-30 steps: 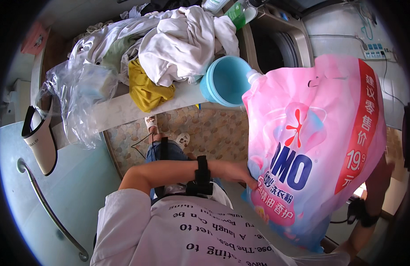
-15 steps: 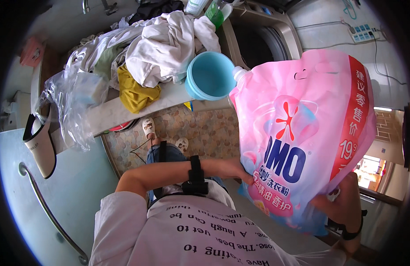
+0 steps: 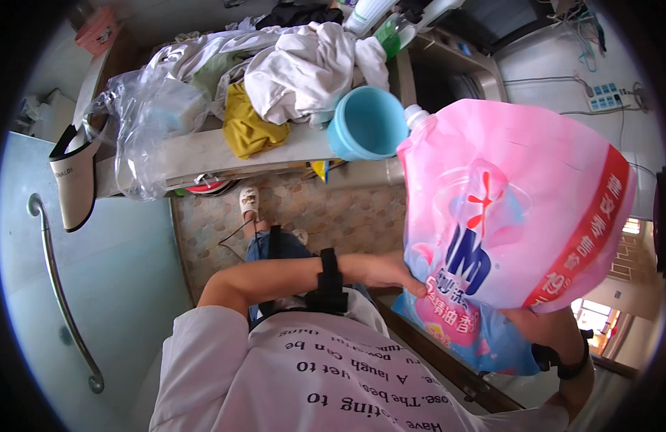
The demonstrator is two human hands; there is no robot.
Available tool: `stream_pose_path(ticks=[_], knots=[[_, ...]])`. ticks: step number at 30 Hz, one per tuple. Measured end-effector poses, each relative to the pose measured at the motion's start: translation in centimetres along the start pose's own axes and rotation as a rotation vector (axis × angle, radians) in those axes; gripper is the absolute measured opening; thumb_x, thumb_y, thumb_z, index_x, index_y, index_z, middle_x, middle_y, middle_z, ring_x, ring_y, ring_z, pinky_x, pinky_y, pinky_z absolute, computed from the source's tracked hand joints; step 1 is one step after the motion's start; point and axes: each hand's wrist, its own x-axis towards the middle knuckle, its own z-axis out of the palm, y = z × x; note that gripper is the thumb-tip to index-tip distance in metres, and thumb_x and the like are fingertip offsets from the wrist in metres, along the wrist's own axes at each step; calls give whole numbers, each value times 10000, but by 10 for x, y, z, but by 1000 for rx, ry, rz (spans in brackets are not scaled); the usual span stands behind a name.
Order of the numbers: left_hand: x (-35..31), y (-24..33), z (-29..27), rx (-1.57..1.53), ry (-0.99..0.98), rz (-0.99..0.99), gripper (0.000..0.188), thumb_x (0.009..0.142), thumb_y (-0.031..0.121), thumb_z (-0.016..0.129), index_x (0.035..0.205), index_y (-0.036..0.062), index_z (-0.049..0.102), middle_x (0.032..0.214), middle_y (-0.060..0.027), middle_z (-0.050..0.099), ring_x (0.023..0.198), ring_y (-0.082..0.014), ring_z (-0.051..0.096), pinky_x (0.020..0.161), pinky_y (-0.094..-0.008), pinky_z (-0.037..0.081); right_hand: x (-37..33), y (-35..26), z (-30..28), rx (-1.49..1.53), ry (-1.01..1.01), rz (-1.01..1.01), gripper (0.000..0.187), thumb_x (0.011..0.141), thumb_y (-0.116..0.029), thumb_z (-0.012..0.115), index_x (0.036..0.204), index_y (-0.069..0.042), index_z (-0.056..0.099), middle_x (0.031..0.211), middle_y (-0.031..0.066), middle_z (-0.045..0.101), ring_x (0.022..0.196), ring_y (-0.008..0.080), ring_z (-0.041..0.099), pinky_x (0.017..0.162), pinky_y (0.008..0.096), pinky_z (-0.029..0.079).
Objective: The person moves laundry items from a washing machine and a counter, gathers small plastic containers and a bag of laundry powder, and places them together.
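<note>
A large pink bag of laundry detergent [image 3: 513,173] with a blue lower end and a red stripe fills the right side. My left hand [image 3: 394,273] grips its lower left edge, thumb on the front. At the lower right edge, my right hand [image 3: 545,327] holds the bag, with its fingers partly hidden behind the plastic. The bag is creased across its lower part, and its upper part bulges. A white cap [image 3: 416,115] sticks out at its upper left corner, close to the rim of a light blue bucket [image 3: 334,140] on the counter's edge.
A counter [image 3: 196,162] bears white clothes [image 3: 297,75], a mustard cloth [image 3: 250,126] and a clear plastic bag [image 3: 142,137]. Behind the detergent stands an open washing machine [image 3: 484,75]. A power strip [image 3: 606,97] hangs on the right wall; a glass door with a metal handle [image 3: 56,288] is at left.
The view has shifted, so the counter and bucket appear farther right. The detergent bag has buckled more across its lower front, folding the print. Both hands keep their hold.
</note>
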Motion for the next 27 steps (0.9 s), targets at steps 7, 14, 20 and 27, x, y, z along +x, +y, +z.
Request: stream_pose_path(ticks=[7,14,20,27], knots=[[-3,-12,-14,-237,-124,-64,855,669,281,764,1349,50,299,1358,-100,380,1246,-213,355,1052,-376,247,9,-3,-14,269,114,114,293,786,-89,655,1056,-23,562,991,95,612,886,205,599,767,327,471],[-6,-13,-21,-276,-261,-112,976,644,531,698,1377,67,251,1413,-74,300,1285,-225,290,1064,-409,200,9,-16,-42,326,-69,275,424,750,-120,651,1143,-36,515,1053,92,583,970,209,555,850,351,431],[-3,24,-47,-134,-311,-74,1127,557,596,732,1399,80,190,1440,-79,240,1315,-237,233,1080,-427,155,-11,-18,-40,156,-71,177,423,737,-132,665,1126,-37,531,1059,119,583,980,248,557,844,361,436],[21,94,-34,-122,-124,314,1123,524,614,714,1369,56,227,1375,-120,339,1249,-247,355,1042,-436,299,-13,-13,-40,-52,-75,-141,393,735,-130,677,1099,-44,556,1042,115,599,954,248,572,821,365,448]])
